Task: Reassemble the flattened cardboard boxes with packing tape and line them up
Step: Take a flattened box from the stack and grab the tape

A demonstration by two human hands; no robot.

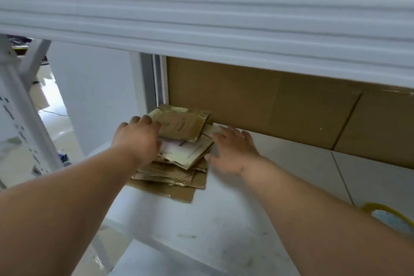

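While reaching under the shelf, both hands close in on the cardboard from either side.

Head view, stack: flattened cardboard boxes (179,152) piled unevenly on the white lower shelf (224,219), pushed toward the back left corner, just beside a large brown carton (280,110) standing to the right behind it.

Head view, left hand: left hand (136,139) laid on the left edge of the pile, fingers bent over the top pieces; whether gripping or only resting on them, cannot tell (fingertips partly hidden against the cardboard).

Head view, right hand: right hand (233,152) spread flat with fingers straight, against the right edge of the pile, holding nothing.

Head view, surroundings: white shelf beam (201,29) crossing overhead, packaged goods above it, a yellow-rimmed roll (389,219) at the lower right edge, possibly the tape, too cut off to be sure.

Step in hand: likely gathering the pile to lift it out.

Doing it well: square the loose, skewed sheets between both palms first, slide fingers under the bottom piece, then draw toward the body low enough to miss the beam.

Position relative to hands: pile between the two hands, touching both, top sheets nearer the left.
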